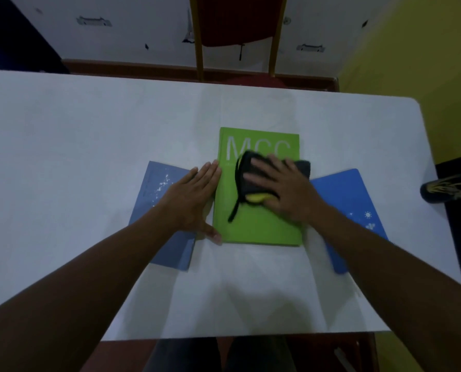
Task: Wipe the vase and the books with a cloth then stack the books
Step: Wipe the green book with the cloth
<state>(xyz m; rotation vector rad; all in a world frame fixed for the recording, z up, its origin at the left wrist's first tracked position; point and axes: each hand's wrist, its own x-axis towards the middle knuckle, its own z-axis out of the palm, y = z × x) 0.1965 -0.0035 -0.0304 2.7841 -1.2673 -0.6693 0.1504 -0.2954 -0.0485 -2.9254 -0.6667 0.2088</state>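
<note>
A green book (253, 226) with white letters lies flat in the middle of the white table (89, 130). My right hand (280, 186) presses a dark cloth (246, 173) with a yellow patch and a black strap onto its cover. My left hand (191, 200) lies flat along the green book's left edge, partly over a pale blue book (154, 194). A brighter blue book (358, 205) lies to the right, partly under my right forearm. A dark vase-like object (449, 190) shows at the far right edge, beyond the table's side.
A red chair with a wooden frame (237, 36) stands behind the table's far edge. A yellow wall (411, 49) is at the right. My legs (218, 355) show below the near edge.
</note>
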